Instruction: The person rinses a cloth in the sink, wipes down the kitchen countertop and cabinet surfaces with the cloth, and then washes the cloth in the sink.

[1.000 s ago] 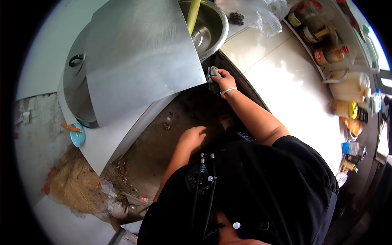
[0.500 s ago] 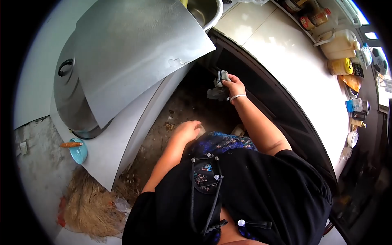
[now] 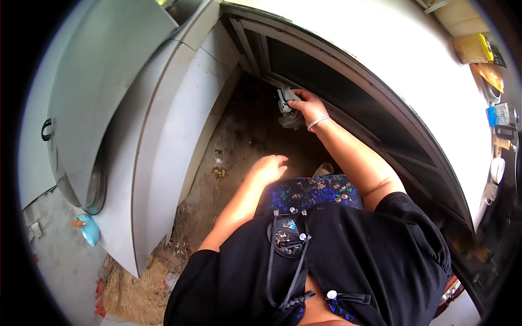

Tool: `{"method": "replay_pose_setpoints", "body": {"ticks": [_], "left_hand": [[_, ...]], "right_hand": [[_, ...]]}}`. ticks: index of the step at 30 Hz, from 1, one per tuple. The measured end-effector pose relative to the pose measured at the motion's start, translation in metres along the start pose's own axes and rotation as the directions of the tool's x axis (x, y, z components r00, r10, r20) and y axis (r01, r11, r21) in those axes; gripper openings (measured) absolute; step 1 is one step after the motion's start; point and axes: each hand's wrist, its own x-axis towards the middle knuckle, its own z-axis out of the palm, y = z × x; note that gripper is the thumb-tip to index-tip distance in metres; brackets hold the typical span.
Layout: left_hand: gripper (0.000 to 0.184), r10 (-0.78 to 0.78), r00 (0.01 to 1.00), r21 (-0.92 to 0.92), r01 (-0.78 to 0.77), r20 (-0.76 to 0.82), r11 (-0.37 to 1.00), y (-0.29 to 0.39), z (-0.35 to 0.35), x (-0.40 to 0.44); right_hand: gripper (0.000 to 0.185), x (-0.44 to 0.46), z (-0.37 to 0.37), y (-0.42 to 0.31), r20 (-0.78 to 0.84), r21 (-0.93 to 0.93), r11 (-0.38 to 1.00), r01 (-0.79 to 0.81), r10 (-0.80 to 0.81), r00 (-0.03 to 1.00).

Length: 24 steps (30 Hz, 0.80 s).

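A crumpled grey cloth (image 3: 291, 115) is pinched in my right hand (image 3: 310, 106), hanging from the thumb and fingers above the dark floor. It is close to the lower frame of the dark-panelled cabinet doors (image 3: 331, 73). My left hand (image 3: 269, 168) hovers in front of my patterned lower garment (image 3: 312, 193), its fingers loosely bent and apart, with nothing seen in it.
On the left stands a white tiled stove block (image 3: 168, 130) with a large metal sheet (image 3: 103, 70) over a pot lid. A blue bowl (image 3: 89, 231) sits on its corner. Straw (image 3: 130, 293) lies below. Jars and containers, including a yellow tin (image 3: 472, 49), line the right-hand counter.
The view has tilted down and shifted, showing more of the cabinet front and floor. Both hands stay low, and the right still grips the cloth, now nearer the cabinet's lower frame.
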Motion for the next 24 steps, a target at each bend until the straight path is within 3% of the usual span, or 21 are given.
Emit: {"method": "replay_pose_setpoints", "body": {"ticks": [8,11,12,17,20,24], "left_hand": [[0.034,0.05,0.984,0.038,-0.045,-0.17,0.998,-0.064,0.039,0.098],[0.033,0.135,0.95,0.077,-0.118,-0.282,0.99,-0.091,0.049,0.135],[0.034,0.097,0.954,0.068,-0.081,-0.285,0.994,-0.086,0.046,0.14],[0.036,0.25,0.896,0.16,-0.204,-0.367,0.966,-0.093,0.066,0.165],[0.035,0.25,0.891,0.177,-0.195,-0.379,0.965,-0.078,0.06,0.149],[0.037,0.293,0.802,0.115,-0.274,-0.52,0.955,-0.074,0.05,0.14]], "right_hand": [[0.05,0.095,-0.009,0.042,0.148,-0.099,0.948,0.302,-0.286,0.947],[0.051,0.122,-0.005,0.049,0.192,0.024,0.907,0.42,-0.416,0.889],[0.051,0.126,-0.004,0.052,0.197,0.027,0.904,0.427,-0.423,0.884],[0.046,0.131,0.001,0.045,0.265,0.039,0.801,0.597,-0.584,0.767],[0.047,0.117,0.015,0.027,0.257,0.013,0.768,0.641,-0.622,0.74],[0.045,0.082,0.057,-0.028,0.296,-0.08,0.635,0.768,-0.721,0.627]]}}
